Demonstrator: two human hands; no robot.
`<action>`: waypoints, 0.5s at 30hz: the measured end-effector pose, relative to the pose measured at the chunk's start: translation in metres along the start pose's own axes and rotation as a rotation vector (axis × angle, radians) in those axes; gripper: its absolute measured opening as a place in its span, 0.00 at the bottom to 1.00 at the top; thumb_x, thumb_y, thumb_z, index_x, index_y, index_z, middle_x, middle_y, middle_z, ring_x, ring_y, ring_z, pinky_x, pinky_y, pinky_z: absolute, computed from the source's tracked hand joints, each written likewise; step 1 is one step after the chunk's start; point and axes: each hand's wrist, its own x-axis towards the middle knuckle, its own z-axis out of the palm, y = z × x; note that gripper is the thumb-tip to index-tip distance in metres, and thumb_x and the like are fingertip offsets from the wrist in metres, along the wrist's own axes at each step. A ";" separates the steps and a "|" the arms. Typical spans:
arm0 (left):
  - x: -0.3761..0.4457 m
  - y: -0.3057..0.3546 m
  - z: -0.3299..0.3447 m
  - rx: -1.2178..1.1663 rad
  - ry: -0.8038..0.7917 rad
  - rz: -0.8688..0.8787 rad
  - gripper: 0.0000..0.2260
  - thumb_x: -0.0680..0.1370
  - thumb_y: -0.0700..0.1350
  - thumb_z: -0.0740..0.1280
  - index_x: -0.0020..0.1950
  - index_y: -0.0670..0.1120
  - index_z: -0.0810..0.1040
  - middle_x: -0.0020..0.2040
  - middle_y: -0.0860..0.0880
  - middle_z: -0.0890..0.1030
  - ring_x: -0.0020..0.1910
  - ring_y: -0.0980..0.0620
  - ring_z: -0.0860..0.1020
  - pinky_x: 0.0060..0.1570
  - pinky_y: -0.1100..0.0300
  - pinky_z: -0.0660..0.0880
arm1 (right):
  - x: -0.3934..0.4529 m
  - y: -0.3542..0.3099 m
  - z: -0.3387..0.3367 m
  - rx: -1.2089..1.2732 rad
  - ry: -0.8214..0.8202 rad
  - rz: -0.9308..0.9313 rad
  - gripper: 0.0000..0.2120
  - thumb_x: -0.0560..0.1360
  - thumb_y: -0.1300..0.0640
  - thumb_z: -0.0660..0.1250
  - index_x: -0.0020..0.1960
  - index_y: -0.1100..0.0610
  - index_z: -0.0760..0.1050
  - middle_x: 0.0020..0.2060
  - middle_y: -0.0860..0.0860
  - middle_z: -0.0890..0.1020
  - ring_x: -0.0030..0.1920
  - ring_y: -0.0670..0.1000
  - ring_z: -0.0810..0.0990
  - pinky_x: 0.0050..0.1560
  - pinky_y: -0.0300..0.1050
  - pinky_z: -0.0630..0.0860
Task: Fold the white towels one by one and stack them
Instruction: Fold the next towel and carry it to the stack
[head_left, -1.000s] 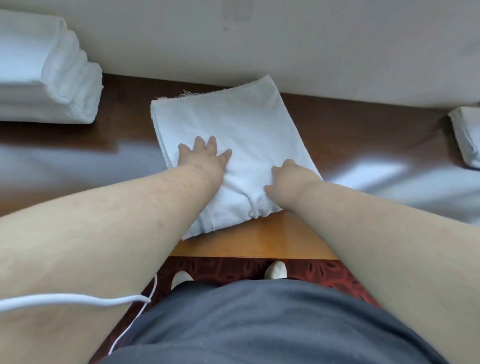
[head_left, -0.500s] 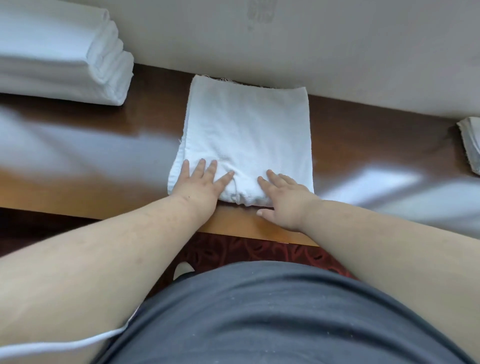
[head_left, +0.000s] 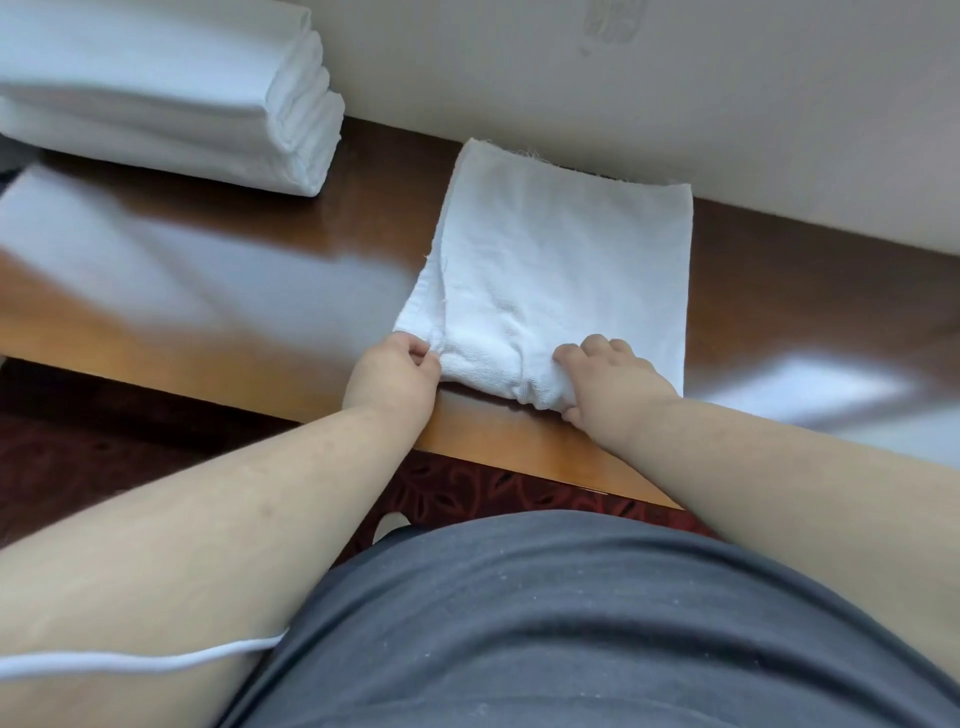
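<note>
A white towel (head_left: 566, 260), folded into a rectangle, lies on the brown wooden table (head_left: 249, 291) with its far edge against the wall. My left hand (head_left: 395, 374) pinches the towel's near left corner. My right hand (head_left: 608, 379) grips the bunched near edge toward the right, fingers curled over the cloth. A stack of folded white towels (head_left: 166, 88) sits at the far left of the table.
A pale wall (head_left: 675, 93) runs along the table's far side. The table's front edge (head_left: 519, 452) lies just below my hands, with red patterned carpet (head_left: 467, 493) beneath. A white cable (head_left: 140, 665) crosses my left forearm.
Both hands went from lying flat on the towel to curling round its near edge, which is now bunched. The view has shifted left, showing more of the stack.
</note>
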 end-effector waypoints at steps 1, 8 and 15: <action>0.000 0.001 0.000 0.025 -0.002 0.009 0.06 0.78 0.52 0.64 0.52 0.53 0.76 0.47 0.52 0.81 0.47 0.49 0.80 0.49 0.56 0.76 | 0.002 -0.001 -0.001 -0.027 -0.008 -0.002 0.28 0.74 0.48 0.70 0.69 0.51 0.63 0.59 0.53 0.69 0.60 0.56 0.68 0.52 0.51 0.71; -0.001 0.003 0.005 0.163 -0.031 0.093 0.11 0.78 0.48 0.65 0.59 0.47 0.75 0.59 0.46 0.75 0.48 0.44 0.77 0.50 0.54 0.74 | 0.011 -0.009 -0.006 -0.065 -0.048 -0.011 0.24 0.74 0.53 0.68 0.67 0.54 0.63 0.58 0.54 0.69 0.57 0.57 0.70 0.50 0.50 0.74; 0.012 -0.009 0.002 -0.134 0.047 0.063 0.16 0.82 0.42 0.56 0.63 0.53 0.77 0.47 0.54 0.81 0.43 0.55 0.77 0.40 0.65 0.69 | 0.020 -0.007 -0.011 -0.087 -0.062 -0.011 0.22 0.72 0.55 0.67 0.63 0.55 0.63 0.54 0.54 0.69 0.51 0.56 0.69 0.46 0.50 0.74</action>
